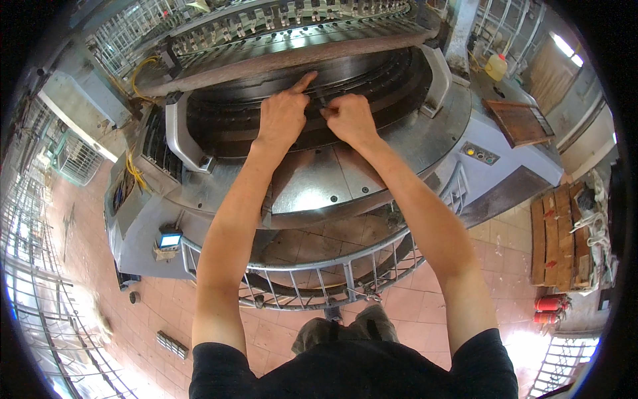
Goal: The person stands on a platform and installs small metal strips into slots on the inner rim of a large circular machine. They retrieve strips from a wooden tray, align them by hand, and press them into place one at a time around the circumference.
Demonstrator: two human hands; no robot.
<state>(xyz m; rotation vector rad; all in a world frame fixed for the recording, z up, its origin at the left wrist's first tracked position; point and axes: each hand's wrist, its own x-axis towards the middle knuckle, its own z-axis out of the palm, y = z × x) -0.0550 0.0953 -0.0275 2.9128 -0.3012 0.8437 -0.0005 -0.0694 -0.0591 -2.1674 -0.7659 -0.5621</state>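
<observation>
Both my arms reach forward into the curved opening of a large circular knitting machine (312, 174). My left hand (282, 113) has its index finger stretched out against the dark metal cylinder (259, 85); its other fingers are bent, and nothing shows in them. Close beside it on the right, my right hand (350, 116) is closed, thumb and fingers pressed together at the dark ringed part of the opening. Something small and dark shows at its fingertips, too small to name.
Silver brackets (183, 133) flank the opening, beneath a brown rim (286, 65). A curved metal railing (332, 286) stands between me and the machine. Right are push buttons (478, 153), a wooden-framed panel (515, 123), a yellow-liquid jug (496, 67), wooden boards (555, 233) and red cylinders (548, 304). Left is a small lit screen (170, 240).
</observation>
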